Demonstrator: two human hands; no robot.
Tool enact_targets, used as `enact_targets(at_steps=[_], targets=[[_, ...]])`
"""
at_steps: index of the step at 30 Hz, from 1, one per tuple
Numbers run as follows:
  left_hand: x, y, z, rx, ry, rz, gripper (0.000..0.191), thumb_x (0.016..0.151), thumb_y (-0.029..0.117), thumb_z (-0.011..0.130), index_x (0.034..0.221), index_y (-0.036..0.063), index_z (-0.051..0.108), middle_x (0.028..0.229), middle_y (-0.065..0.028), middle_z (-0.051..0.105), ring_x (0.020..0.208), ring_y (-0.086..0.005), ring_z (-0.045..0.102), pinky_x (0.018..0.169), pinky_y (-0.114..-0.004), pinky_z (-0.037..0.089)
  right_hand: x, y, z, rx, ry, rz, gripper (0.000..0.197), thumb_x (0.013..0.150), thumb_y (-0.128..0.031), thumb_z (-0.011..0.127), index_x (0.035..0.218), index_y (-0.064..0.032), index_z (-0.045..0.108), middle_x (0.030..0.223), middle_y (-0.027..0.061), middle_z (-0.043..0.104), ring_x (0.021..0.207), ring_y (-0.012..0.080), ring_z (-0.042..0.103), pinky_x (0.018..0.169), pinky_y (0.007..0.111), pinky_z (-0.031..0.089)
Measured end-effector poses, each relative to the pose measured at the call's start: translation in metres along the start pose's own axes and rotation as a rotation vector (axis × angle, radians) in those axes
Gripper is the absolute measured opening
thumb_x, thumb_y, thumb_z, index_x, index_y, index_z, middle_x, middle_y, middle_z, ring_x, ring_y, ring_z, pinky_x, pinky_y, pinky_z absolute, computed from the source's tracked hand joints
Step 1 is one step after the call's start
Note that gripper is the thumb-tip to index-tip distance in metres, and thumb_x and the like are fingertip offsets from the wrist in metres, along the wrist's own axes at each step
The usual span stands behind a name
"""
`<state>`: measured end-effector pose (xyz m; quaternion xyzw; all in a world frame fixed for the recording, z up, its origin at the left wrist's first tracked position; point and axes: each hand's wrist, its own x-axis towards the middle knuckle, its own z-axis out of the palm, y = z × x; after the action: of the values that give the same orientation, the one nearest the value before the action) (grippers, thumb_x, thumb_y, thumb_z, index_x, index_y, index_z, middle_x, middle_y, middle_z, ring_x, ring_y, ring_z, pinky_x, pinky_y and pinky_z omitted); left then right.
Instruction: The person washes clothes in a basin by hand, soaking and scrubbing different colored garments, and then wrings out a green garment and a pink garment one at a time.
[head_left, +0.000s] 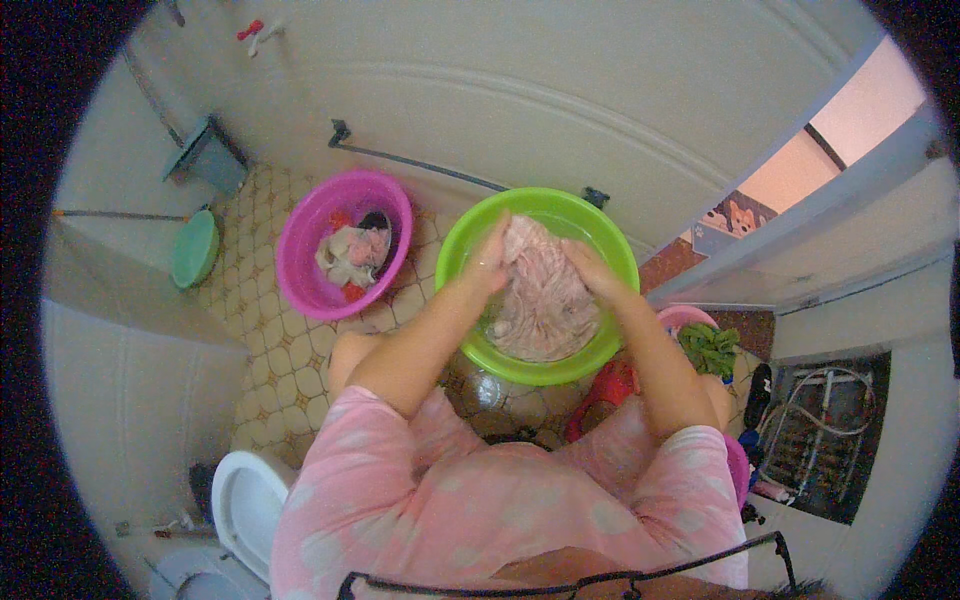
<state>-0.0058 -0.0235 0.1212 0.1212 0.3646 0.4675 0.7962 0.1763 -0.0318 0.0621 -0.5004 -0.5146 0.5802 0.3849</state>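
A lime-green plastic basin (536, 373) stands on the floor before me with water in it. Wet, pale pink cloth (544, 300) lies bunched inside, spread wide toward the near rim and narrower at the far end. My left hand (493, 255) holds the cloth's upper left side, fingers pointing away from me. On the opposite side, my right hand (590, 266) grips its upper right edge. Both hands are slightly blurred, and some fingertips are hidden by the cloth's folds.
To the left, a magenta basin (291, 259) holds pale and red laundry on the tiled floor (281, 360). A pink tub (679, 315) with green leaves or cloth (709, 349) sits at right. A toilet seat lid (244, 510) is at lower left. A wall bar (427, 166) runs behind.
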Motion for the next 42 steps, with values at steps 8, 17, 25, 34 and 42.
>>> enact_targets(at_steps=[8, 17, 25, 34, 42], targets=[[-0.029, 0.037, -0.01, 0.563, -0.214, 0.181, 0.029, 0.076, 0.01, 0.044, 0.104, 0.0054, 0.047, 0.092, -0.0085, 0.055, 0.082, -0.0195, 0.056, 0.071, -0.033, 0.048, -0.035, -0.06, -0.024, -0.204, -0.208, 0.116, 0.032, 0.079, -0.031, 0.052, 0.097, -0.0044, 0.052, 0.089, 0.0048, 0.054, 0.081, 0.0141, 0.05, 0.071, 0.028, 0.041], [-0.036, 0.009, -0.008, 1.566, -0.489, 0.731, 0.07, 0.068, 0.021, 0.064, 0.126, 0.0076, 0.026, 0.12, -0.0142, 0.038, 0.088, -0.0213, 0.054, 0.078, -0.031, 0.044, -0.046, -0.095, 0.0, 0.059, -0.19, -0.06, 0.021, 0.075, -0.022, 0.059, 0.088, -0.0073, 0.052, 0.084, 0.0028, 0.053, 0.077, 0.0104, 0.05, 0.065, 0.023, 0.041], [-0.057, 0.009, 0.021, 0.82, -0.403, 0.223, 0.039, 0.078, 0.019, 0.053, 0.111, 0.0015, 0.044, 0.101, -0.0078, 0.052, 0.091, -0.0162, 0.05, 0.08, -0.029, 0.041, -0.033, -0.072, -0.012, -0.369, -0.153, -0.34, 0.045, 0.083, -0.041, 0.042, 0.11, -0.0058, 0.046, 0.102, 0.0113, 0.052, 0.096, 0.0238, 0.049, 0.083, 0.032, 0.039], [-0.054, 0.036, -0.001, 0.17, -0.295, -0.114, 0.042, 0.076, 0.027, 0.052, 0.11, 0.0028, 0.045, 0.107, -0.0127, 0.051, 0.097, -0.0257, 0.051, 0.082, -0.038, 0.042, -0.034, -0.044, -0.007, -0.283, -0.294, 0.097, 0.052, 0.089, -0.041, 0.02, 0.129, -0.0072, 0.023, 0.131, 0.008, 0.028, 0.119, 0.0215, 0.027, 0.098, 0.031, 0.023], [-0.012, 0.02, -0.033, 0.977, 0.104, 0.214, 0.041, 0.073, 0.018, 0.053, 0.112, 0.0089, 0.046, 0.09, -0.0117, 0.054, 0.085, -0.0228, 0.053, 0.077, -0.036, 0.042, -0.005, -0.033, -0.021, 0.106, 0.16, -0.014, 0.035, 0.082, -0.031, 0.048, 0.102, -0.0018, 0.046, 0.076, 0.0023, 0.055, 0.064, 0.0135, 0.052, 0.053, 0.03, 0.042]])
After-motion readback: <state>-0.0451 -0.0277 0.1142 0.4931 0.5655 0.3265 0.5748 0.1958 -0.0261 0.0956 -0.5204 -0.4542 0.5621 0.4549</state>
